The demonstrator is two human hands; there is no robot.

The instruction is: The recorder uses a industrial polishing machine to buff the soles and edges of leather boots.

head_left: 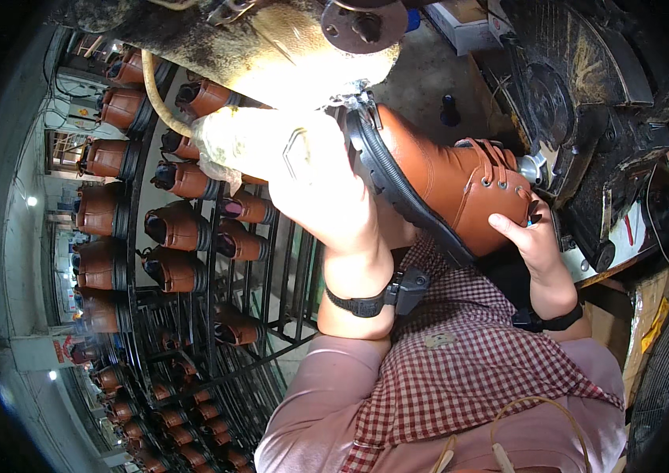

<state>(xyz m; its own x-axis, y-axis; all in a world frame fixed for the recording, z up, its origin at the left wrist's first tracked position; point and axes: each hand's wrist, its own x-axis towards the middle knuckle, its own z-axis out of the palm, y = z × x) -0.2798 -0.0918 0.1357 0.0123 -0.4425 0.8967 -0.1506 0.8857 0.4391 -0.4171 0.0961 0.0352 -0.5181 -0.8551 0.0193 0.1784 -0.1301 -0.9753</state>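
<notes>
To your left stands a tall black metal rack (pixel 211 331), its tiers carrying rows of brown leather boots with black soles (pixel 179 229). On your right, a pale-topped counter (pixel 622 246) bears a heavy, grimy black metal machine (pixel 583 87), and a thin red stick-like item (pixel 628 229) lies on the bare strip near you. Ahead, your grey concrete floor (pixel 421 83) holds a small dark object (pixel 449 112), too dim to identify.

Dark metal rack (pixel 142 169) — grey floor (pixel 423 88) — small white lights (pixel 32 201) at left.
</notes>
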